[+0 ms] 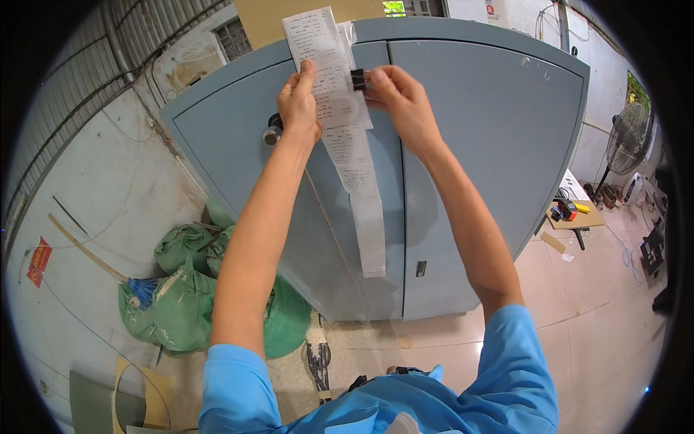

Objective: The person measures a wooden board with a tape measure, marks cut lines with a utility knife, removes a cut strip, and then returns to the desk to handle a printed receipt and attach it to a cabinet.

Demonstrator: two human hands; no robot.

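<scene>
Long printed paper slips (338, 101), like receipts, hang in front of a grey-blue metal cabinet (477, 159), with a narrow tail reaching well down its door. My left hand (298, 105) grips their left edge, thumb pointing up on the front. At the right edge of the slips is a black binder clip (358, 79), pinched between the fingers of my right hand (402, 100). Whether the clip's jaws bite the paper is hard to make out. A round dark knob (272, 131) sticks out just left of my left wrist.
Green sacks (189, 304) are heaped at the cabinet's lower left, a blue-headed broom (143, 291) leaning there. On the right stand a standing fan (627, 137) and a low board (582, 215) bearing tools. A dark brush-like object (319, 362) lies on the floor below.
</scene>
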